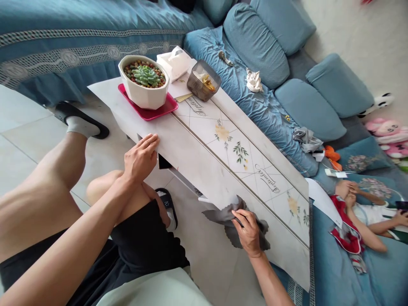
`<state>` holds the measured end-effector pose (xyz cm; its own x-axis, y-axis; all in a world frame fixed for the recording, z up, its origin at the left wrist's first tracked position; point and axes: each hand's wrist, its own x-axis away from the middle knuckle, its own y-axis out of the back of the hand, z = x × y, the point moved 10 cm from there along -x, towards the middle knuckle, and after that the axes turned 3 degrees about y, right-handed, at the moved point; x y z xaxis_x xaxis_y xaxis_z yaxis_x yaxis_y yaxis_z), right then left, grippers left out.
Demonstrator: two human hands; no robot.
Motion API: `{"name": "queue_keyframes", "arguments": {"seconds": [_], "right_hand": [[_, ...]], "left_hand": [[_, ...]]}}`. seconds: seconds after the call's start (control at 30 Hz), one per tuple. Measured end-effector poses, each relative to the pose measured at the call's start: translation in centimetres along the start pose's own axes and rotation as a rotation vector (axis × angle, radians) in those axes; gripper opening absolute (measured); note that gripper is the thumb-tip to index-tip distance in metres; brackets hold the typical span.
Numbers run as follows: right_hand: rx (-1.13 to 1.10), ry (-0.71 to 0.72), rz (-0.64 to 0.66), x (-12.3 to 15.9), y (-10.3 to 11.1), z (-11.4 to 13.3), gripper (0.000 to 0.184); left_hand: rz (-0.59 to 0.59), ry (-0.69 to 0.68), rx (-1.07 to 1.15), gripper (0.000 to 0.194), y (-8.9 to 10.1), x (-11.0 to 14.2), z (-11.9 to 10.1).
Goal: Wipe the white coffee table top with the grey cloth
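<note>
"Where's the grey cloth [223,214]?"

"Over the table's [191,161] near edge, partly on top, partly hanging past it; the right hand [247,231] pinches it between thumb and fingers."

"And the left hand [140,157]?"

"Unclenched, grasping nothing; its fingers lie together, extended, at the table's edge, near the red tray [172,105]; 1 potted succulent [145,83] stands on that tray; 1 tissue pack [174,66] and 1 translucent box [203,85] sit beyond."
</note>
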<state>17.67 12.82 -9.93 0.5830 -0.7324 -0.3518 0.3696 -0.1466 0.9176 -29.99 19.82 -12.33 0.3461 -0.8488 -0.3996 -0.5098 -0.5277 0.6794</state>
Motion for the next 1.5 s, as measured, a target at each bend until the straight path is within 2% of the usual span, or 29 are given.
{"name": "queue_keyframes", "arguments": {"seconds": [0.17, 0.27, 0.33, 0.47, 0.53, 0.6, 0.7, 0.77, 0.83, 0.9, 1.0, 1.07, 1.13, 1.27, 1.33, 1.4, 1.5], "right_hand": [[-0.138, -0.041, 0.042, -6.1, -3.1, 2.2, 0.016], [-0.154, -0.042, 0.094, -7.5, -4.2, 2.9, 0.015], [-0.137, -0.04, 0.116, -6.4, -3.8, 2.5, 0.013], [-0.072, -0.043, 0.126, -1.5, -1.2, 0.4, 0.015], [-0.041, -0.012, 0.121, -0.3, -0.5, 0.2, 0.017], [-0.026, 0.033, 0.102, -1.0, -0.7, 1.0, 0.018], [-0.054, 0.076, 0.061, -4.9, -2.6, 3.2, 0.015], [-0.102, 0.076, 0.063, -7.4, -3.9, 4.4, 0.012], [-0.14, 0.046, 0.092, -8.3, -4.5, 4.4, 0.011], [-0.149, -0.005, 0.128, -7.0, -4.0, 3.4, 0.011], [-0.099, -0.075, 0.149, -3.0, -1.9, 1.0, 0.011], [-0.053, -0.08, 0.14, -1.2, -0.8, 0.3, 0.012], [-0.022, -0.048, 0.118, -1.3, -0.8, 0.9, 0.012], [0.0, 0.032, 0.063, -5.4, -3.1, 4.0, 0.009], [-0.018, 0.036, 0.056, -6.9, -4.0, 4.8, 0.009], [-0.049, 0.003, 0.074, -6.8, -4.1, 4.3, 0.01], [-0.051, -0.08, 0.105, -3.6, -2.7, 2.2, 0.011]], "left_hand": [[0.012, -0.013, -0.014, 0.05, -0.2, 0.1, 0.1], [0.017, 0.008, 0.008, 0.053, -0.3, 0.0, 0.3], [0.021, 0.021, 0.013, 0.053, -0.2, 0.0, 0.4], [0.008, 0.008, -0.007, 0.05, 0.0, -0.1, 0.0], [-0.002, 0.004, -0.01, 0.049, 0.1, -0.1, -0.2], [-0.002, 0.011, -0.008, 0.049, 0.1, -0.1, -0.1], [0.012, 0.012, -0.002, 0.049, 0.0, -0.1, 0.0], [0.023, 0.003, -0.003, 0.05, 0.0, -0.2, 0.0], [0.029, 0.0, -0.009, 0.049, 0.1, -0.2, 0.0], [0.034, 0.003, -0.011, 0.049, 0.1, -0.3, 0.0], [0.03, -0.004, -0.004, 0.049, 0.0, -0.2, 0.1], [0.015, -0.017, -0.002, 0.05, 0.0, -0.2, 0.0], [0.001, -0.028, -0.011, 0.049, 0.0, -0.1, -0.1], [0.005, -0.009, -0.033, 0.047, 0.1, -0.3, -0.4], [0.009, 0.008, -0.039, 0.046, 0.3, -0.6, -0.5], [0.009, 0.022, -0.045, 0.044, 0.4, -0.8, -0.7], [0.011, 0.028, -0.049, 0.044, 0.4, -0.9, -0.7]]}}
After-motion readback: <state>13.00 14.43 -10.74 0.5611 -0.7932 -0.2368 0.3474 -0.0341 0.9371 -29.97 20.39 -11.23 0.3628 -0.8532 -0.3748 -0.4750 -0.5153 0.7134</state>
